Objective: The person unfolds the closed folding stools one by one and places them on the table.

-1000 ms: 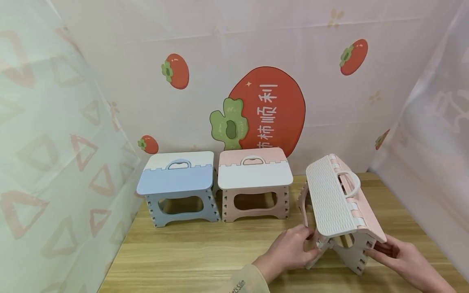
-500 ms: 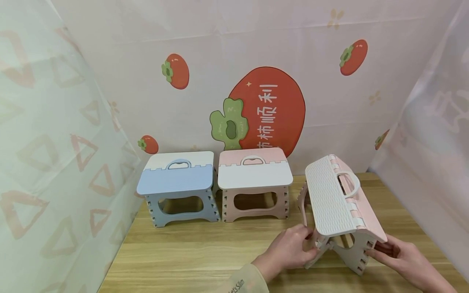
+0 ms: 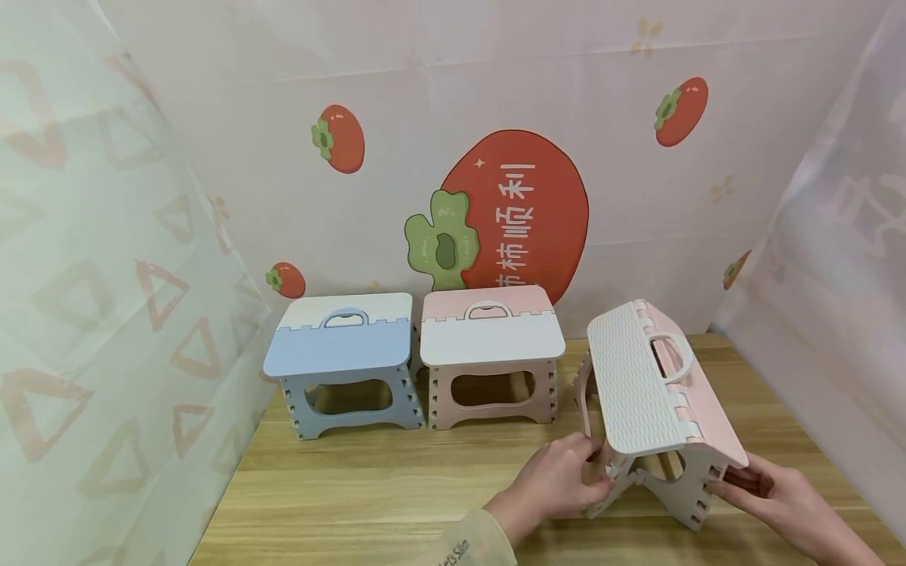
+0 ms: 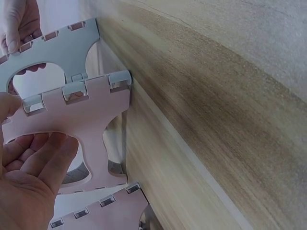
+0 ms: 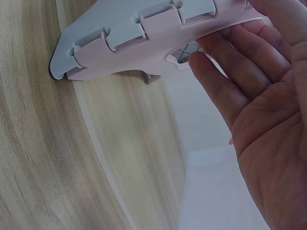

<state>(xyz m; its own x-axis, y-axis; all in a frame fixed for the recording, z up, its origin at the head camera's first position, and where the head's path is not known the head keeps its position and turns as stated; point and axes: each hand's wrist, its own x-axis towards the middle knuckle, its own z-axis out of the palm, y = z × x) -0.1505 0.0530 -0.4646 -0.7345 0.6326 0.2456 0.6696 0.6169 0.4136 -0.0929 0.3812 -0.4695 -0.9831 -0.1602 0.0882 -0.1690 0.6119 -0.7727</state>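
A pink and white folding stool (image 3: 637, 385) stands at the right of the table, its top bent into a ridge along the hinge with the carry handle (image 3: 675, 358) sticking up. My left hand (image 3: 559, 475) grips its left leg panel, fingers curled into the cut-out of that pink panel (image 4: 81, 103) in the left wrist view. On the other side, my right hand (image 3: 786, 495) holds the right leg panel; its fingers (image 5: 235, 62) reach into the cut-out in the right wrist view. Part of the right fingers is hidden behind the stool in the head view.
Left of it, a blue and white folding stool (image 3: 340, 346) and another pink and white one (image 3: 493, 338) stand unfolded, side by side, near the back curtain (image 3: 283, 157). The wooden table (image 3: 340, 495) spreads in front of them. Printed curtains hang on both sides.
The held stool's white half has shifted very slightly left. Both hands keep the same hold on the leg panels, and the other stools stay put.
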